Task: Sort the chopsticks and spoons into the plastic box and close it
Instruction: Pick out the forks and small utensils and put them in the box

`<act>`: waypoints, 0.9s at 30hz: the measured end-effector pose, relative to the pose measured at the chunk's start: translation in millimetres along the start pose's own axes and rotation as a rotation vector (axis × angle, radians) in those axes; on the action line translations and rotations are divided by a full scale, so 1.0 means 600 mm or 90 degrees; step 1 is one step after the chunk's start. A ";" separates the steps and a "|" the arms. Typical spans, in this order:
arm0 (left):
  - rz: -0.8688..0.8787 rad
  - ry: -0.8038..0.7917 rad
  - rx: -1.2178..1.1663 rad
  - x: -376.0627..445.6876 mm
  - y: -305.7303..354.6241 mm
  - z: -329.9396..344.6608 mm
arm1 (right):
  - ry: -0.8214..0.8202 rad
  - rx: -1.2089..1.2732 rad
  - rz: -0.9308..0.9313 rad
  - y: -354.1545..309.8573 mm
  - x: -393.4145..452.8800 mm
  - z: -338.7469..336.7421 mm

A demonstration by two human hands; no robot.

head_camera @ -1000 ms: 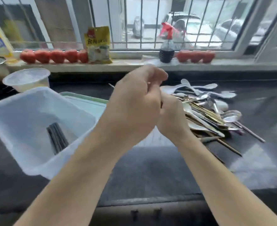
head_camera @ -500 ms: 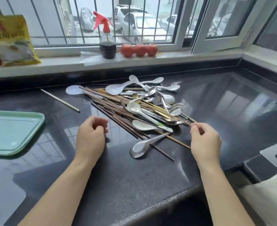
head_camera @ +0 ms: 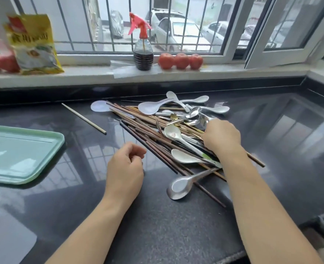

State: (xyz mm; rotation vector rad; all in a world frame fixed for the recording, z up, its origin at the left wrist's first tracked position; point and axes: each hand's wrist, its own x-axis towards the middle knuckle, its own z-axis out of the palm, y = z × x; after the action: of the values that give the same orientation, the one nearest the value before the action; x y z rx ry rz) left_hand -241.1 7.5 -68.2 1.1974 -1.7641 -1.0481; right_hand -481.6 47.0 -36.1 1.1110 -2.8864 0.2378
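Head view, surface: dark polished stone countertop (head_camera: 176,235), reflecting the window.
Head view, pile: mixed heap of brown wooden chopsticks (head_camera: 148,138), white ceramic spoons (head_camera: 173,133) and steel spoons (head_camera: 194,111), lying at centre right of the countertop.
Head view, stray pieces: one pale wooden chopstick (head_camera: 84,118) apart to the left of the heap; large steel ladle-shaped spoon (head_camera: 182,185) at the near edge, handle resting on the chopsticks.
Head view, right hand (head_camera: 222,136): lowered onto the heap, fingers curled down among the utensils; exact piece gripped hidden by the hand.
Head view, left hand (head_camera: 125,168): resting on the countertop just beside the near ends of the chopsticks, fingers loosely curled, holding nothing.
Head view, surroundings: mint-green plastic tray (head_camera: 24,174) at left; on the white windowsill, yellow food packet (head_camera: 32,44), red-capped spray bottle of dark liquid (head_camera: 143,54), three red tomatoes (head_camera: 180,60).
Head view, plastic box: out of frame.
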 end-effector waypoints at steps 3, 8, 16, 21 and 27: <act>-0.003 0.006 -0.005 0.005 -0.004 0.002 | 0.021 -0.004 -0.001 -0.001 0.012 0.027; 0.014 -0.008 0.039 0.002 -0.002 0.010 | 0.058 -0.042 -0.038 0.018 -0.013 0.033; 0.024 -0.004 0.013 -0.002 -0.001 0.003 | 0.120 0.308 -0.066 0.010 -0.037 -0.031; 0.040 0.012 -0.025 -0.001 -0.001 0.006 | 0.186 0.408 -0.110 -0.007 -0.047 -0.031; -0.017 -0.001 -0.378 -0.007 0.014 0.015 | 0.007 0.502 -0.453 -0.078 -0.111 -0.006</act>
State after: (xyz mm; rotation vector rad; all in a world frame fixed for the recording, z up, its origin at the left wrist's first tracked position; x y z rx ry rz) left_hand -250.5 15.2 -64.6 0.8418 -1.2958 -1.4538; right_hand -401.0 57.3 -32.4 2.1020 -2.1689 1.3680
